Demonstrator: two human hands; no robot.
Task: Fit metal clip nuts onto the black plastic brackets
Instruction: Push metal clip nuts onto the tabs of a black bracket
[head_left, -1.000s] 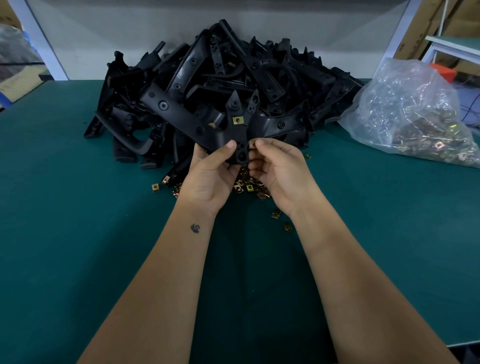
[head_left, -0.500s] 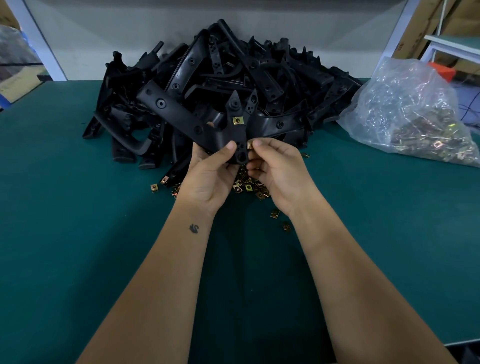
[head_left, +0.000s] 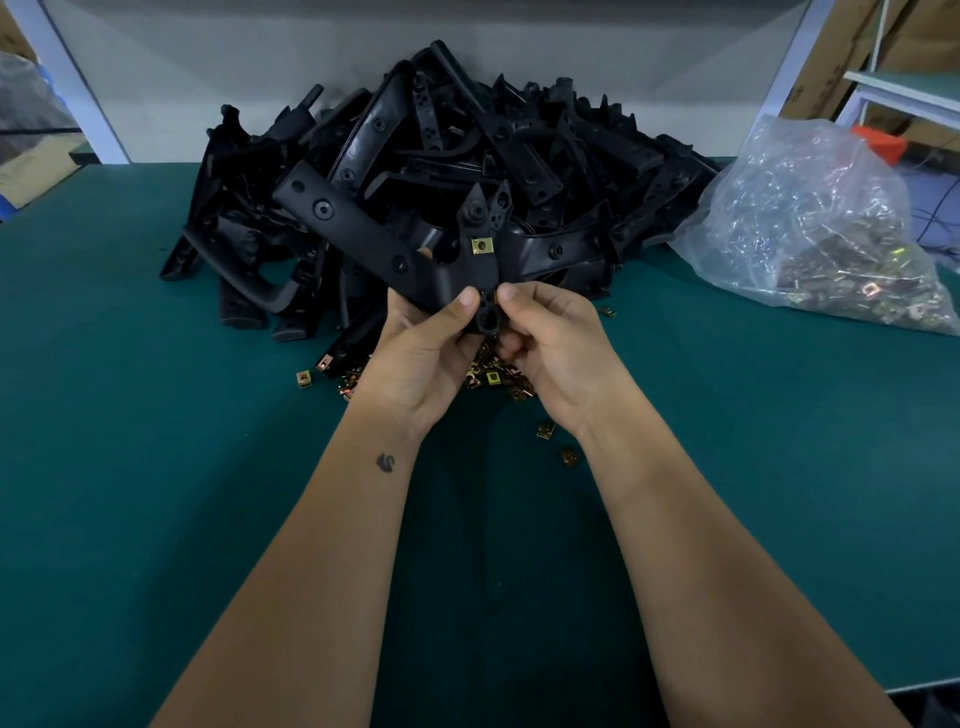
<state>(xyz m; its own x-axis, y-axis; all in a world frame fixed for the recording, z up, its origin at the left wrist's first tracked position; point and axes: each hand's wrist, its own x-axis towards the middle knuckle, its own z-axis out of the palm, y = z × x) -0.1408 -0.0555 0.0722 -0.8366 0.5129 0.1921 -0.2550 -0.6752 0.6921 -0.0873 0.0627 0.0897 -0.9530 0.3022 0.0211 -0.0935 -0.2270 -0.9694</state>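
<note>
My left hand and right hand both grip the black plastic Y-shaped bracket above the green bench; one brass clip nut sits fitted on it, loose clip nuts beneath.

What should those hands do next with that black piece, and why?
Probably take another nut from the loose nuts under the hands. The bracket, held by the left hand and right hand, shows one nut fitted, but the lower tab between the thumbs looks bare; whether the right hand hides a nut I cannot tell.
</note>
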